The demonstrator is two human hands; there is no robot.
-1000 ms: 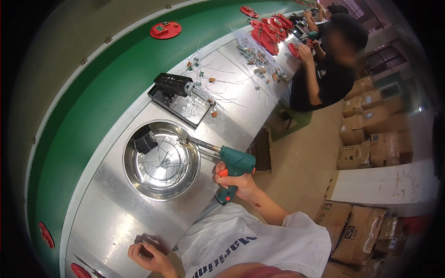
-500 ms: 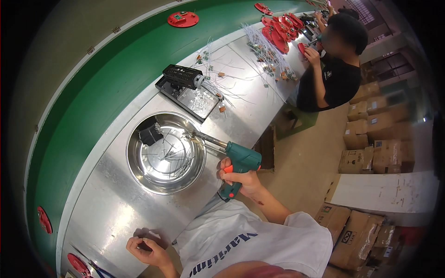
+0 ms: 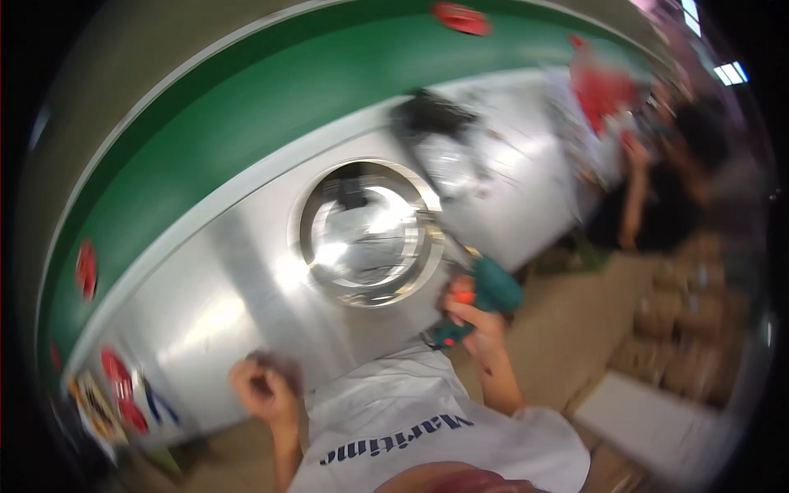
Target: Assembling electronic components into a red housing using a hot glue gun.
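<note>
Metal worktable (image 3: 218,333): stretched from the left hand (image 3: 267,390) past the right hand (image 3: 480,322); far end lost in blur.
Steel bowl (image 3: 306,226): set between and beyond the hands; thin strands inside smeared.
Green soldering gun (image 3: 496,285): gripped by the right hand, fingers wrapped round its handle; tip blurred near the rim.
Left fingers: loosely curled; whether anything is held cannot be told.

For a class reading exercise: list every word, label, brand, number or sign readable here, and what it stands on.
White shirt: dark printed lettering, legible, but I won't copy it out.
Brown boxes: too blurred to make out any print.
Green soldering tool in the right hand: no readable marking.
</note>
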